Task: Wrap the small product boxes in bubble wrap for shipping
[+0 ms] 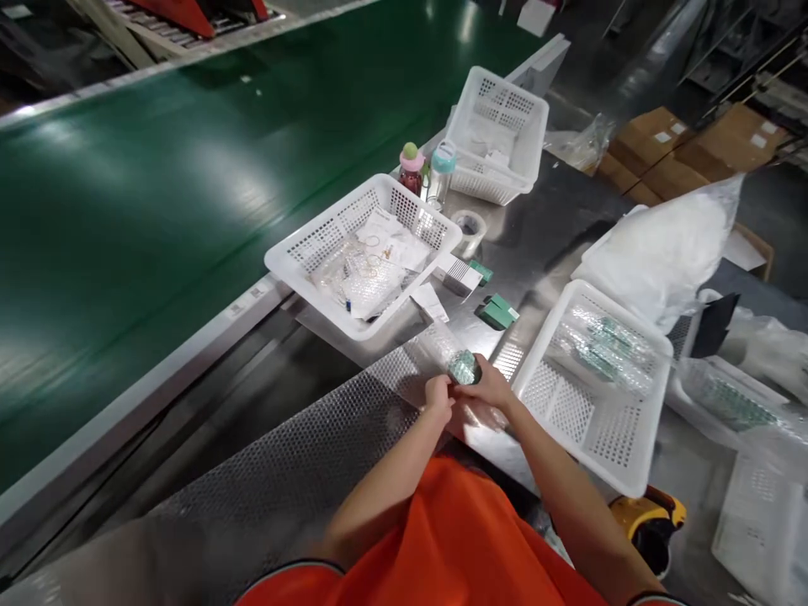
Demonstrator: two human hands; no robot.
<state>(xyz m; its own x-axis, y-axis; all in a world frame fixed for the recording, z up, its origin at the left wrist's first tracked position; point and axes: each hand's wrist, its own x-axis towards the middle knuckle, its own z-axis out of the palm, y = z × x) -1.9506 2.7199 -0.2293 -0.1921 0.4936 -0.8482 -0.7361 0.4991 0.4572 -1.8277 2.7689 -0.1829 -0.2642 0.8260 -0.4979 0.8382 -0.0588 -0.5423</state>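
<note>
My right hand (489,385) is closed around a small green box (464,367) with bubble wrap over it. Right beside it, my left hand (439,397) is a closed fist, pinching what looks like the edge of the bubble wrap at the box. From there a long clear bubble wrap sheet (303,467) stretches to the lower left. Just beyond my hands, another green box (497,311) and a white box with printed lines (459,274) lie on the metal table. Wrapped green items (603,349) lie in the white basket (561,421) on my right.
A white basket (284,265) with papers and bubble bags stands ahead, near a green conveyor belt (157,202). Behind it are two bottles (442,172), a tape roll (469,231) and stacked baskets (492,139). A yellow-and-black tape dispenser (650,522) sits at lower right.
</note>
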